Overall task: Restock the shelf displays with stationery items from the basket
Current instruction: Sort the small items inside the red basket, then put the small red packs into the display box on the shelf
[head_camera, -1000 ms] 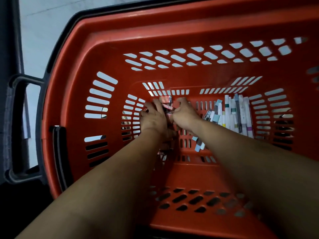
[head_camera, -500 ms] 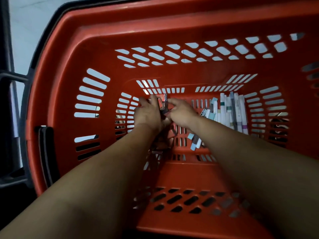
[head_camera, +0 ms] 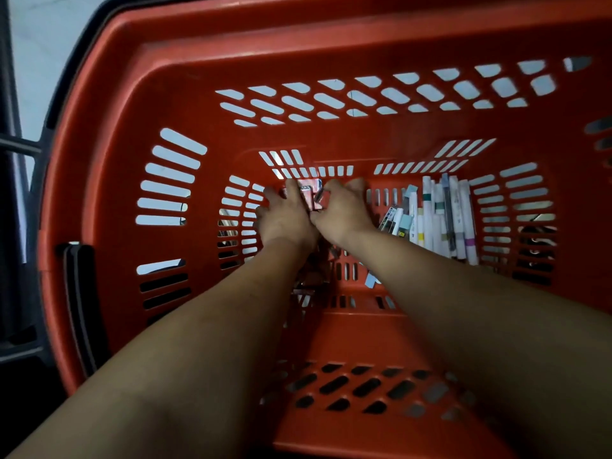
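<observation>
Both arms reach deep into an orange slotted basket [head_camera: 205, 77]. My left hand [head_camera: 284, 220] and my right hand [head_camera: 344, 210] sit side by side at the basket's bottom, fingers curled around a bunch of small red and white stationery packs [head_camera: 312, 195] held between them. More small packs lie under my wrists, mostly hidden. A row of white markers and pens [head_camera: 440, 217] lies along the bottom at the right, apart from my hands.
The basket's black handle [head_camera: 77, 303] hangs at its left wall. Pale floor [head_camera: 43, 34] shows beyond the rim at the upper left. A dark upright frame [head_camera: 10, 193] stands at the far left edge.
Both hands have stayed together at the basket's bottom, closing around the small packs. The view has shifted slightly left and closer.
</observation>
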Demonstrator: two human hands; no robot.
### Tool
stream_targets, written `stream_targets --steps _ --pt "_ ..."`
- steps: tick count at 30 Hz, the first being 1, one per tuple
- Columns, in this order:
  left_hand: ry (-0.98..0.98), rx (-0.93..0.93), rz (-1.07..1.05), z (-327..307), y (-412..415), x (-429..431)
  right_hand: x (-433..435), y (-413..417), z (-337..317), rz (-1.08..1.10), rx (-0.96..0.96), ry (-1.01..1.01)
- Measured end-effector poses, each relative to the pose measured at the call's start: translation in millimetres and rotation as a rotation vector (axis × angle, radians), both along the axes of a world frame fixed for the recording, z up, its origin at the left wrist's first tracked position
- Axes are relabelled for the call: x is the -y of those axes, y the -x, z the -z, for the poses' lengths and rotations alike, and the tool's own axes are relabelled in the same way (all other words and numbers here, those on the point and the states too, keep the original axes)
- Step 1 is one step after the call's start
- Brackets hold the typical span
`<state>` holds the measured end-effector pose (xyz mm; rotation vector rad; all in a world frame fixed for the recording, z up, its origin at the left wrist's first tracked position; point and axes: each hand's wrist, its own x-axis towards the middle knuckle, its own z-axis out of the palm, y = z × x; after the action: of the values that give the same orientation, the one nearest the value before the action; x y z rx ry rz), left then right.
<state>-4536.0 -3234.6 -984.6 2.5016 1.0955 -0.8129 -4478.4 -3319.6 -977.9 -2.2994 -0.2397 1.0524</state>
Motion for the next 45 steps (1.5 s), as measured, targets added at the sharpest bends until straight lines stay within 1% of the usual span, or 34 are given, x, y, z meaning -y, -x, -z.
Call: stream_targets --steps 3,5,7,10,17,20,24,29,32,36,38,40,42,45 --pt "0.063 -0.005 -0.081 -2 -5 -2 -7 -3 0 0.014 -0.049 -0.021" --pt "0.097 0.018 -0.117 -1 -6 -7 -10 -6 -1 0.036 -0.129 -0.043" --pt "0.109 0.048 -0.11 0 -3 -12 -13 -4 -1 0.064 -0.223 -0.063" --pt "0.16 0.135 -0.114 -2 4 -16 -16 -1 -2 0.125 -0.32 -0.11" --pt "0.346 0.364 -0.128 -16 16 -33 -27 8 -11 0.376 -0.596 -0.313" --pt "0.38 0.4 -0.107 -37 16 -40 -30 2 -20 0.477 -0.704 -0.436" --pt "0.444 0.443 -0.057 -71 10 -39 -27 -4 -47 0.489 -0.753 -0.545" --pt "0.463 0.526 -0.013 -129 8 -30 -11 -8 -102 0.476 -0.748 -0.661" --pt "0.455 0.632 0.041 -172 13 -19 -4 -4 -148 0.595 -0.785 -0.748" --pt "0.455 0.739 0.155 -233 26 -2 7 8 -207 0.752 -0.659 -0.822" --pt "0.48 0.804 0.139 -263 34 8 11 18 -243 0.787 -0.568 -0.818" --pt "0.566 0.905 0.059 -292 43 20 15 31 -285 0.819 -0.428 -0.818" --pt "0.675 0.995 -0.032 -318 51 33 18 41 -318 0.851 -0.224 -0.821" --pt "0.914 1.091 -0.214 -349 61 55 26 50 -346 0.751 0.034 -0.844"
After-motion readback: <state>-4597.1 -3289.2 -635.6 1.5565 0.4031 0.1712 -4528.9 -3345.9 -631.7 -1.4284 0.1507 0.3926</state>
